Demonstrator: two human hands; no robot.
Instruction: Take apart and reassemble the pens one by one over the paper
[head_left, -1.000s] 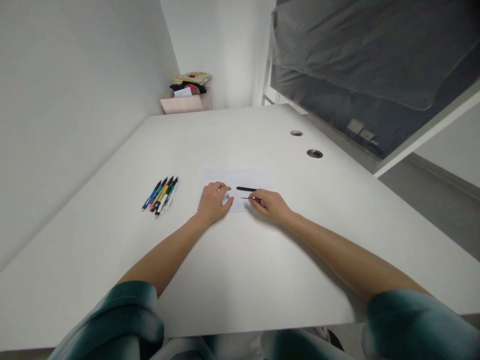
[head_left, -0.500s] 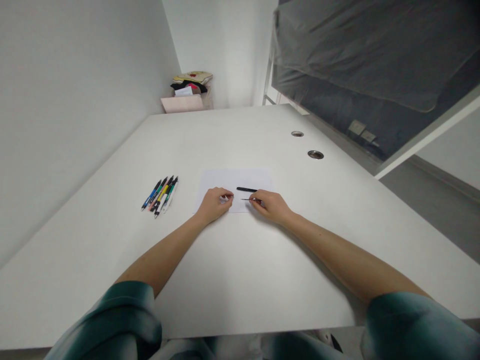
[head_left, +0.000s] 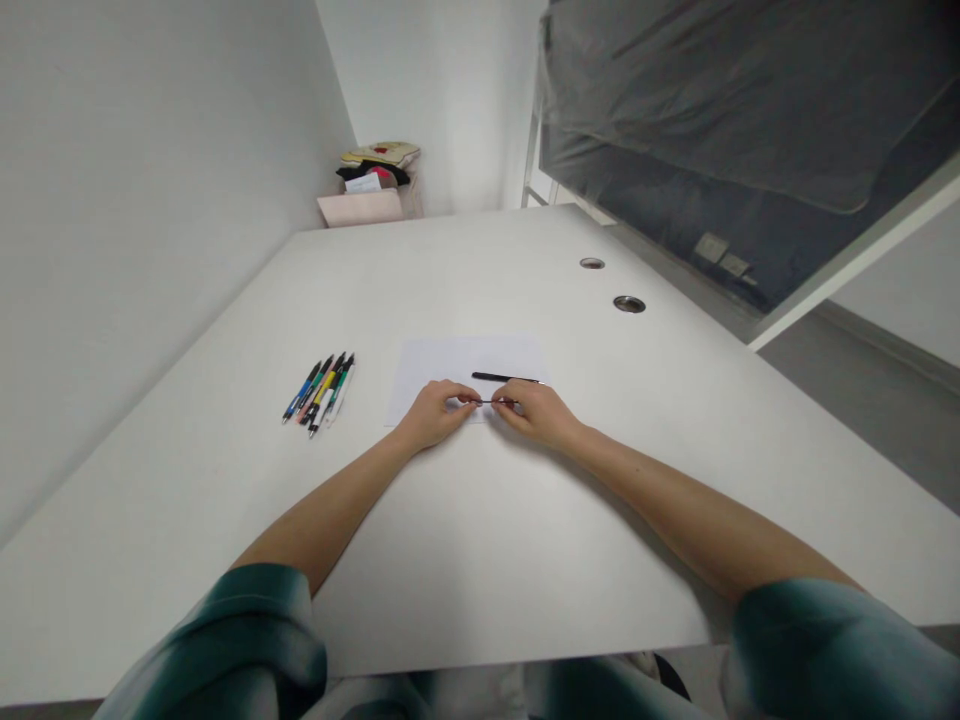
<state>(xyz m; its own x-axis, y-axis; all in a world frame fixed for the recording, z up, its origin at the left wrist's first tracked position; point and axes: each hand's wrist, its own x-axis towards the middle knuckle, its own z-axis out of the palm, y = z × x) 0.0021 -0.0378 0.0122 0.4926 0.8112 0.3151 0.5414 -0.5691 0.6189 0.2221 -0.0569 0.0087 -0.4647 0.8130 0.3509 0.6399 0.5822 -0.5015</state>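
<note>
My left hand (head_left: 433, 414) and my right hand (head_left: 536, 413) meet over the near edge of a white sheet of paper (head_left: 465, 360) on the white table (head_left: 480, 540). Both pinch a thin dark rod, like a pen refill (head_left: 491, 402), that spans the small gap between their fingertips. My left fingers also seem to hold a tiny piece at its tip, too small to name. A black pen barrel (head_left: 504, 378) lies on the paper just beyond my right hand.
Several coloured pens (head_left: 321, 388) lie side by side to the left of the paper. Two round cable holes (head_left: 628, 304) sit in the table at the far right. A pink box with clutter (head_left: 369, 196) stands beyond the far edge, by the wall.
My left hand has slid right and closed into a pinch at the tip of the thin rod, which my right hand kept holding. The two hands now nearly touch.
</note>
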